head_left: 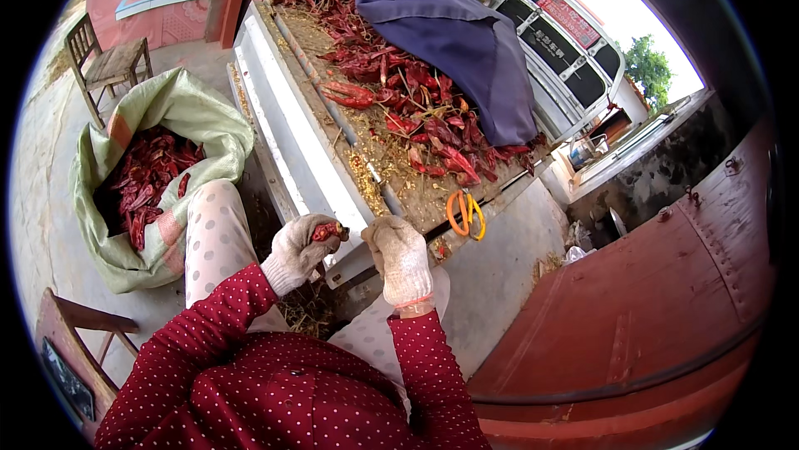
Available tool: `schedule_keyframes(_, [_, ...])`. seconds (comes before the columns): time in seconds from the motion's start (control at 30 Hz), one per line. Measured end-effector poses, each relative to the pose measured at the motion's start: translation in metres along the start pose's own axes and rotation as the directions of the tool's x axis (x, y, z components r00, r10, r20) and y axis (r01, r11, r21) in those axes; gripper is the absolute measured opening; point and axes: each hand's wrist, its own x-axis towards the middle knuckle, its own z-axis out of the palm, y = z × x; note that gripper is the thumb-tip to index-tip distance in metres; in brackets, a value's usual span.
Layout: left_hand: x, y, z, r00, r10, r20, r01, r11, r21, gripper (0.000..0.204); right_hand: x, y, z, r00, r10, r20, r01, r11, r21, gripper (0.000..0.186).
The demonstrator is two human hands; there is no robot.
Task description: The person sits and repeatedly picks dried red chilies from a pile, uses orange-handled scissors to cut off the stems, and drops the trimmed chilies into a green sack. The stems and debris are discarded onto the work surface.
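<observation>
Red wrinkled dried pepper (324, 231) sits gripped in the white-gloved left hand (297, 254) near frame centre; I judge this stemming; the white-gloved right hand (399, 259), contents hidden from me, likely needs a fingertip pinch.

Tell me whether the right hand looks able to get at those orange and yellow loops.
Probably yes: the gloved right hand is close by, and nothing seems to stand between it and the orange and yellow loops. Whether it already pinches something is unclear.
</observation>
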Motion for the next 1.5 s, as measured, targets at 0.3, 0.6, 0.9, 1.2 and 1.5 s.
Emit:
schedule_keyframes(0.3, [0.010, 0.021, 0.003, 0.945, -0.154, 0.288, 0.292, 0.792, -0.536, 0.038, -0.006, -0.034, -0.048, 0.877, -0.476, 0.063, 0.255, 0.351, -0.901, 0.024])
schedule_keyframes(0.6, [0.012, 0.019, 0.015, 0.906, -0.202, 0.372, 0.407, 0.659, -0.633, 0.041, 0.065, -0.061, -0.146, 0.926, -0.122, -0.358, -0.352, 0.065, -0.934, 0.046])
schedule_keyframes(0.9, [0.006, 0.020, 0.013, 0.919, -0.228, 0.320, 0.393, 0.589, -0.706, 0.035, 0.101, -0.085, -0.164, 0.928, 0.047, -0.369, -0.333, -0.341, -0.879, 0.036])
schedule_keyframes(1.2, [0.005, 0.010, 0.017, 0.885, -0.273, 0.377, 0.465, 0.478, -0.745, 0.033, 0.085, -0.144, -0.131, 0.970, 0.013, -0.242, -0.165, -0.696, -0.699, 0.028])
schedule_keyframes(1.5, [0.003, 0.011, 0.015, 0.876, -0.279, 0.394, 0.480, 0.414, -0.774, 0.032, 0.078, -0.189, -0.182, 0.902, -0.245, -0.355, -0.428, -0.614, -0.664, 0.030])
